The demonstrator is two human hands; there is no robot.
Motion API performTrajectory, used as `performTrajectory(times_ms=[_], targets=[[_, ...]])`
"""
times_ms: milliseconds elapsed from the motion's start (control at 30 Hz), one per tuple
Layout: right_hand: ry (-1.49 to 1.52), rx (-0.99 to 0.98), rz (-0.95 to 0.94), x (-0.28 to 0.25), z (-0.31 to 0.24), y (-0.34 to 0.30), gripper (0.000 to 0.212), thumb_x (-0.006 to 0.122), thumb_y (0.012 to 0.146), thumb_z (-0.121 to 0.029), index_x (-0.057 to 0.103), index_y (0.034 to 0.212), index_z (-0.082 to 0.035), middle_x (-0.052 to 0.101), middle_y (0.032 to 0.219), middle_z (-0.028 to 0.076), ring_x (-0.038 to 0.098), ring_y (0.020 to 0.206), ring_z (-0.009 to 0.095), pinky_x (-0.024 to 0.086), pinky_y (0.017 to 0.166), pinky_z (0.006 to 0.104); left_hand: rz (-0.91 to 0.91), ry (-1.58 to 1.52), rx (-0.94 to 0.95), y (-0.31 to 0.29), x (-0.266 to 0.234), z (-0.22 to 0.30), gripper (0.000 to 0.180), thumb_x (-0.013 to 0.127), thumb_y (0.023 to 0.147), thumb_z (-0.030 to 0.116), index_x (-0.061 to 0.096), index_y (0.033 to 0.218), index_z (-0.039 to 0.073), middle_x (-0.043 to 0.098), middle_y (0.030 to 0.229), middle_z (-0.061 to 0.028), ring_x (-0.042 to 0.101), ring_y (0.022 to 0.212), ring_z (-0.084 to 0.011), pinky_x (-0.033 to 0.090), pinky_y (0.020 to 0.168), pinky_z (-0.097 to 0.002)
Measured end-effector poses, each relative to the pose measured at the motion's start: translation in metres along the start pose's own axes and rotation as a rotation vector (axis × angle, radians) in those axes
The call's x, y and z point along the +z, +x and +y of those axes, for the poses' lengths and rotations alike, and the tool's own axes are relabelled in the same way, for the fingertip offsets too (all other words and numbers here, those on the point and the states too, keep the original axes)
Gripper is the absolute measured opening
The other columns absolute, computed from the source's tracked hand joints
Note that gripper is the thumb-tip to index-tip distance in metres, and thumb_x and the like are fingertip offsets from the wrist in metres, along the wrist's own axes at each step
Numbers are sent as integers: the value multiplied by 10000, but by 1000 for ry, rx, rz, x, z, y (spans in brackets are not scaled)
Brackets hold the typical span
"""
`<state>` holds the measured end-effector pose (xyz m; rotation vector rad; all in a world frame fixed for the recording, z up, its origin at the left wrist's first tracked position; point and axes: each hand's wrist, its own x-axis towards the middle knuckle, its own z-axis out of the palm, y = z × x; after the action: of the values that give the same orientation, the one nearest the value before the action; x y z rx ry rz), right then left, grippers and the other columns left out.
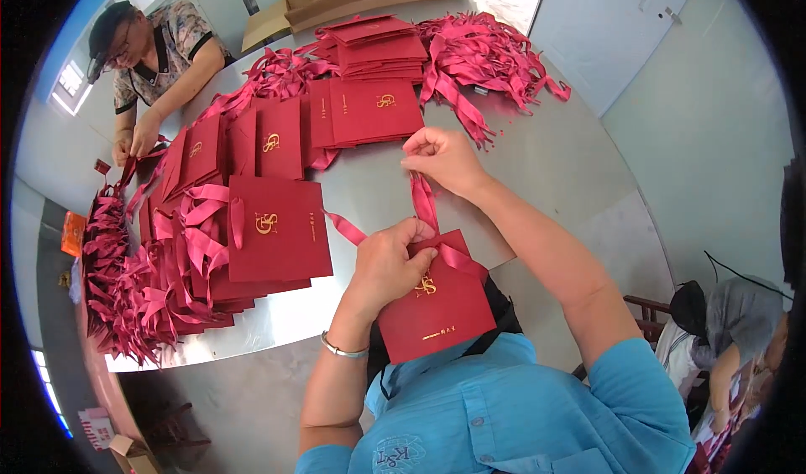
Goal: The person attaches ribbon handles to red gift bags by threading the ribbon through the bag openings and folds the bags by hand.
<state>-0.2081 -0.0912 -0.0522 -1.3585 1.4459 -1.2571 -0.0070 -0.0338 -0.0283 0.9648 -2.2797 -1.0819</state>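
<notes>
A flat red gift bag (437,319) with gold print rests on my lap below the table edge. My left hand (390,266) is closed at the bag's top edge, thumb and fingers pinching it where the ribbon comes through. Above it, my right hand (445,162) pinches the upper end of a crimson satin ribbon (424,201), drawn up taut from the bag. Other ribbon ends stick out to either side of my left hand. Nearest on the left lies a pile of finished-looking red bags (281,251) with ribbon bows.
Stacks of red bags (374,109) and a heap of loose ribbons (483,58) cover the far part of the metal table (571,172). Across it, at the left, a co-worker (172,50) handles ribbon. Another person (739,331) sits low at the right. Cardboard (369,0) stands behind.
</notes>
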Motion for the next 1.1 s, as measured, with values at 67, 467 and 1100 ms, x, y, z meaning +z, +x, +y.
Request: performTrajectory(times_ms=[67, 467, 1100], targets=[[62, -7, 71, -4, 0, 0, 165, 737, 807, -43, 668, 952, -11, 629, 767, -11, 548, 629, 36, 455, 558, 191, 10, -11, 11, -1, 0, 0, 236, 720, 775, 99, 644, 988, 30, 716, 884, -103, 696, 787, -222, 532, 717, -315], [101, -91, 45, -14, -7, -15, 92, 691, 842, -56, 707, 915, -3, 687, 823, 17, 604, 728, 51, 496, 654, 219, -23, -30, -26, -1, 1, 1, 226, 707, 791, 80, 647, 1001, 19, 715, 885, -100, 685, 788, -182, 528, 721, -299], [-99, 166, -315, -39, -60, -126, 93, 714, 824, -80, 651, 832, -13, 609, 791, 7, 572, 674, 68, 449, 606, 215, -11, -150, -65, -4, 3, 3, 231, 627, 843, 27, 691, 1063, 54, 730, 947, -61, 678, 856, -112, 526, 777, -251]])
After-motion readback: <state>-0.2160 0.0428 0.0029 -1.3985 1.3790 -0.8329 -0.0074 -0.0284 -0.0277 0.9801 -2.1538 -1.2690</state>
